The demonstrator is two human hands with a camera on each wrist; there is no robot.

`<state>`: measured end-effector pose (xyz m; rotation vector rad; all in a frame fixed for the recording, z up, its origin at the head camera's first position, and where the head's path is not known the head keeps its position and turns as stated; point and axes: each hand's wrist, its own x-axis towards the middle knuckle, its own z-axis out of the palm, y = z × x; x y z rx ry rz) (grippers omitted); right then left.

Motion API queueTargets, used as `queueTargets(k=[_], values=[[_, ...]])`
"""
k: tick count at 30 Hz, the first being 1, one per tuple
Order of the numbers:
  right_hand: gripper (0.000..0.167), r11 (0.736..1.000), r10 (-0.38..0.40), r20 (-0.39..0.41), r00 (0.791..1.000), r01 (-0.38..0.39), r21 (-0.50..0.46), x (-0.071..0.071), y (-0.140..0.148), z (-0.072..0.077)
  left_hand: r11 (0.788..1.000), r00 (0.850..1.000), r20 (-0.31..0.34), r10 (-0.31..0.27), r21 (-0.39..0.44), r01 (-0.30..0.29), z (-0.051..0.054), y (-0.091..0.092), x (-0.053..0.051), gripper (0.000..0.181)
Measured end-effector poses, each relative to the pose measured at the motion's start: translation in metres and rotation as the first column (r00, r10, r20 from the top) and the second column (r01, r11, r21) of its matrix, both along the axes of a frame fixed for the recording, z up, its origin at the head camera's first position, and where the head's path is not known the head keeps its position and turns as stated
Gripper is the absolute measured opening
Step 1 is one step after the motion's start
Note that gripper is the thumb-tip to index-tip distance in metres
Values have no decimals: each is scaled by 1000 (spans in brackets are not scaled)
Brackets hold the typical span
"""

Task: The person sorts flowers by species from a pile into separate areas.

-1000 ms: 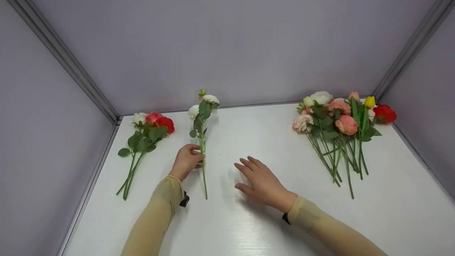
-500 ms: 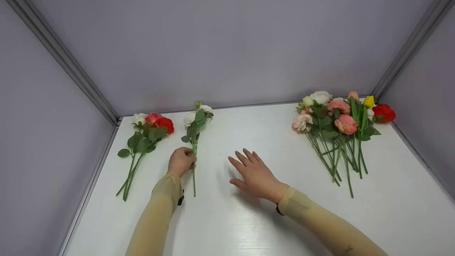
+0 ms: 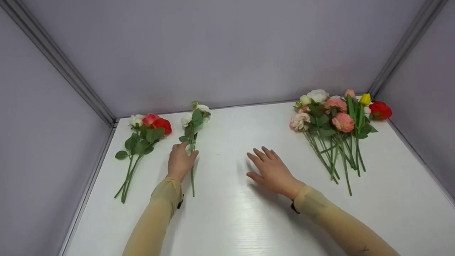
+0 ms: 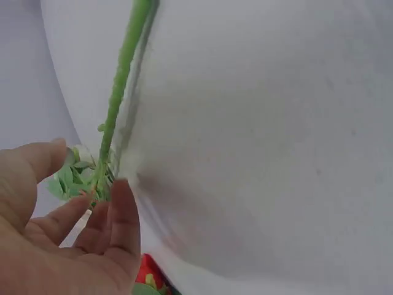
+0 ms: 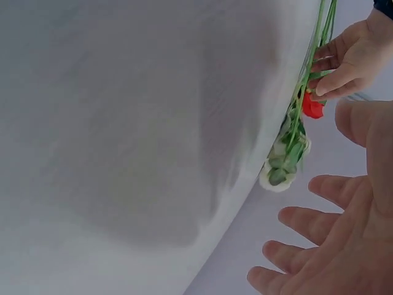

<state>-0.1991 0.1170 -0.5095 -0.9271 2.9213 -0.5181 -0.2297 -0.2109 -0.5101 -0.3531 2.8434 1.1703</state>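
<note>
A stem with white flowers [image 3: 196, 119] and green leaves lies on the white table, left of the middle. My left hand [image 3: 180, 161] is over its stem, thumb spread away from the fingers. In the left wrist view the stem [image 4: 118, 92] runs past the fingertips and the hand [image 4: 73, 233] does not grip it; whether a finger touches it I cannot tell. My right hand [image 3: 275, 172] hovers over the middle of the table, fingers spread, holding nothing. In the right wrist view its fingers [image 5: 307, 224] are extended.
Left of my left hand lies a bunch of red, pink and white flowers [image 3: 151, 124]. A larger bunch, with pink flowers [image 3: 343, 122], white blooms and a yellow tulip [image 3: 365, 99], lies at the right. Grey panels [image 3: 227, 53] enclose the table [image 3: 227, 213] at the back and sides.
My left hand has moved the white-flowered stem left and down onto the table, then loosened its grip, thumb and fingers parting. The right hand shifted slightly left, then back right.
</note>
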Motion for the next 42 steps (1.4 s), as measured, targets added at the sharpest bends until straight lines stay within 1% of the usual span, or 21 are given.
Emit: queueTargets(k=[3,5,6,8,10,12,14,16,18,21,22,24,27,32,33,34,36,37,39,41,42], values=[[62,997,-69,-13,998,68,-39,-7,23,0,995,995,-64,-81,-66,76,5,17,4,65],[58,990,-122,-16,992,120,-73,-12,40,0,982,984,-85,-158,-115,148,7,32,7,68],[56,985,-150,-13,989,148,-94,-15,49,0,972,975,-94,-199,-143,185,8,40,10,70],[51,968,-208,1,978,206,-140,-21,67,1,943,950,-118,-291,-203,263,10,56,15,72],[47,948,-261,21,965,260,-184,-26,86,2,901,913,-131,-387,-264,344,11,71,22,74],[45,925,-311,52,949,315,-214,-30,106,5,849,866,-138,-481,-318,421,13,86,29,75],[44,894,-365,106,925,380,-238,-33,125,8,789,812,-131,-568,-367,492,15,101,36,76],[46,855,-422,167,891,453,-254,-36,143,12,730,760,-114,-639,-399,554,17,116,43,77],[48,808,-477,228,849,525,-267,-37,162,15,670,703,-104,-703,-427,607,19,130,50,78],[48,740,-544,272,794,607,-290,-39,190,20,579,610,-104,-785,-473,664,23,150,64,78],[46,722,-563,273,780,625,-297,-40,198,20,551,579,-109,-808,-490,676,24,156,68,78],[43,694,-594,273,756,654,-302,-42,215,21,502,524,-120,-843,-523,689,26,168,77,78],[43,669,-628,284,724,689,-277,-45,236,19,433,453,-114,-884,-566,701,28,185,89,79],[43,679,-645,319,694,712,-178,-55,256,15,308,350,-57,-935,-620,722,27,212,109,79],[41,680,-648,324,690,715,-162,-56,258,15,287,333,-45,-942,-626,725,26,217,112,79],[40,681,-650,328,686,717,-149,-58,259,14,269,321,-33,-946,-631,727,25,221,115,78],[37,682,-655,333,678,721,-127,-60,260,13,242,301,-18,-954,-638,731,23,228,119,78],[35,682,-656,335,676,722,-121,-61,260,13,234,295,-12,-956,-639,733,22,230,120,78],[29,681,-659,331,676,722,-119,-61,260,13,224,290,0,-957,-636,739,20,232,122,77],[26,682,-661,319,680,721,-125,-61,260,12,225,292,5,-956,-625,748,17,232,122,76],[25,679,-662,317,679,723,-129,-61,260,12,229,297,8,-955,-617,753,16,231,122,76]])
